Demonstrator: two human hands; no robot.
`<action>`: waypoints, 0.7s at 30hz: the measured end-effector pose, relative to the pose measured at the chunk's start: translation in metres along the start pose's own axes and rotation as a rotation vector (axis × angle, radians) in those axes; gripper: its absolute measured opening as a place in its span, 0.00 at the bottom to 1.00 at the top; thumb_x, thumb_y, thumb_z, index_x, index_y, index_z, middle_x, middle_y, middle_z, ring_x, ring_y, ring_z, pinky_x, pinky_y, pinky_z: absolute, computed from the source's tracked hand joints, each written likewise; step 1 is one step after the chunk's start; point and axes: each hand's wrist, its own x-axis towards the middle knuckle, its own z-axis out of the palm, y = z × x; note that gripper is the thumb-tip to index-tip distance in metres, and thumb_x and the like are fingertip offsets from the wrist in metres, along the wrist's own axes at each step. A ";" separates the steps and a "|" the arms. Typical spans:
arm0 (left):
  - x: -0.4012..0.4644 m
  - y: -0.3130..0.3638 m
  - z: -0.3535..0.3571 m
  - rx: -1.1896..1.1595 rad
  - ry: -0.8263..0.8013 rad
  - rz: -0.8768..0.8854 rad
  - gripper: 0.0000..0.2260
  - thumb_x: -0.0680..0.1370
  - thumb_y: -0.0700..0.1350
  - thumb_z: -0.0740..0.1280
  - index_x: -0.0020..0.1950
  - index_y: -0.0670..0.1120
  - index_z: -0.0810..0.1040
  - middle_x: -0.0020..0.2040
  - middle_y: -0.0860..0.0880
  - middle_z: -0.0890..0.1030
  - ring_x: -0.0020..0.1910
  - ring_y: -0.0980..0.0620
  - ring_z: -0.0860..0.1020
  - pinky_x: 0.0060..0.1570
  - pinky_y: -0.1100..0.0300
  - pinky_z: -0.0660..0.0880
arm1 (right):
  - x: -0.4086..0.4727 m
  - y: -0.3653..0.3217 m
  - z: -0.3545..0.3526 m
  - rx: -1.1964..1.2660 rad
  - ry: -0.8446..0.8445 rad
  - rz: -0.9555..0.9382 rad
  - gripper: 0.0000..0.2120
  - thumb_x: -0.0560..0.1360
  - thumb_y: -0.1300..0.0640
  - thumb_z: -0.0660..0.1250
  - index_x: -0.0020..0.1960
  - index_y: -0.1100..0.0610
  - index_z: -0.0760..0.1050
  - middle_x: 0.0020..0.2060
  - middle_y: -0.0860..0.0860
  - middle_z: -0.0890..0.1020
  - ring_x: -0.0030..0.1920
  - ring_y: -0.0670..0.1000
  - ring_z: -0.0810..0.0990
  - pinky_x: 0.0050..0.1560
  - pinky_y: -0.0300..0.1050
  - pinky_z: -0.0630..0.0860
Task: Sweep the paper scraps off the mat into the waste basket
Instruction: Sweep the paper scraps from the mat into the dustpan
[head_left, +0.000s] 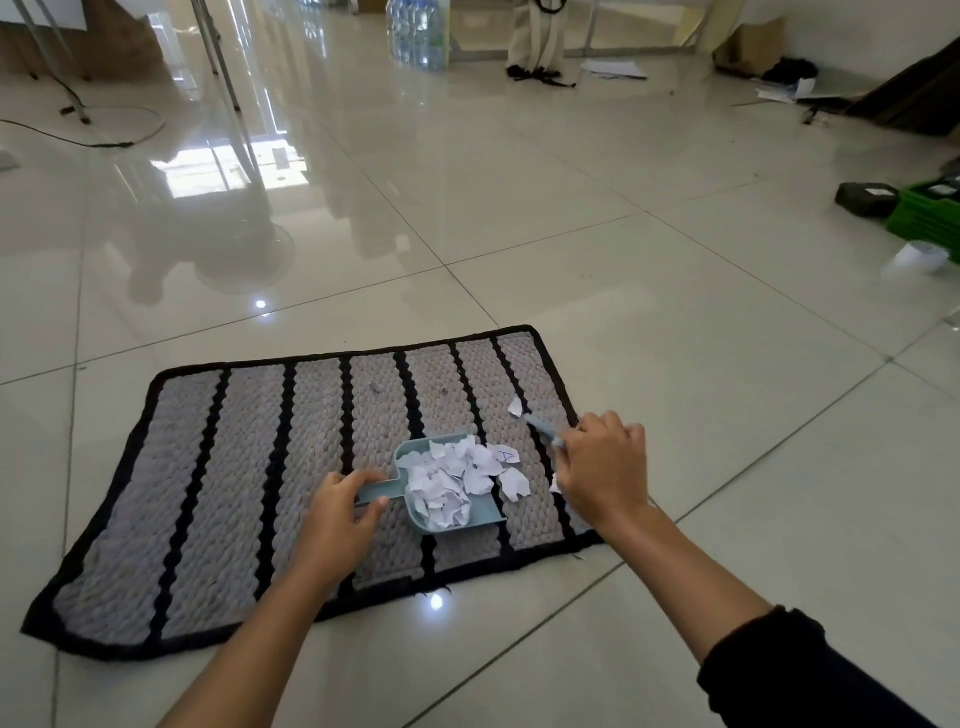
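- A glossy pale tiled floor (597, 270) with dark grout lines, mirroring bright window light.
- A shrink-wrapped pack of clear plastic water bottles (418, 32) at the far end.
- Slanted grey metal legs (221, 57) at the far left.
- A thin black cable (78, 136) curling over the tiles nearby.
- Loose white paper sheets (615, 69) far off.
- A brown cardboard box (753, 47) against the right wall.
- A bright green plastic crate (927, 213) at the right edge, a flat dark rectangular block (866, 199) touching it.
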 end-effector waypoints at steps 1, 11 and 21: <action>-0.001 0.001 0.002 0.001 0.000 -0.009 0.11 0.75 0.42 0.65 0.58 0.46 0.75 0.50 0.45 0.72 0.46 0.50 0.73 0.46 0.59 0.69 | -0.002 -0.005 0.000 0.050 -0.019 -0.021 0.10 0.75 0.56 0.62 0.39 0.57 0.79 0.32 0.51 0.77 0.36 0.51 0.70 0.40 0.45 0.61; -0.003 0.006 0.009 0.020 0.025 -0.011 0.11 0.74 0.42 0.66 0.57 0.45 0.76 0.49 0.45 0.73 0.45 0.48 0.74 0.46 0.56 0.71 | 0.007 -0.001 -0.015 0.080 -0.007 0.101 0.17 0.75 0.55 0.60 0.27 0.54 0.66 0.23 0.47 0.66 0.30 0.51 0.68 0.39 0.46 0.66; -0.003 0.010 0.014 -0.002 0.113 -0.027 0.10 0.75 0.42 0.64 0.56 0.44 0.75 0.49 0.45 0.71 0.45 0.48 0.72 0.44 0.58 0.68 | 0.037 -0.036 -0.010 0.326 0.003 -0.058 0.19 0.75 0.57 0.60 0.26 0.51 0.61 0.23 0.46 0.64 0.27 0.47 0.64 0.38 0.41 0.63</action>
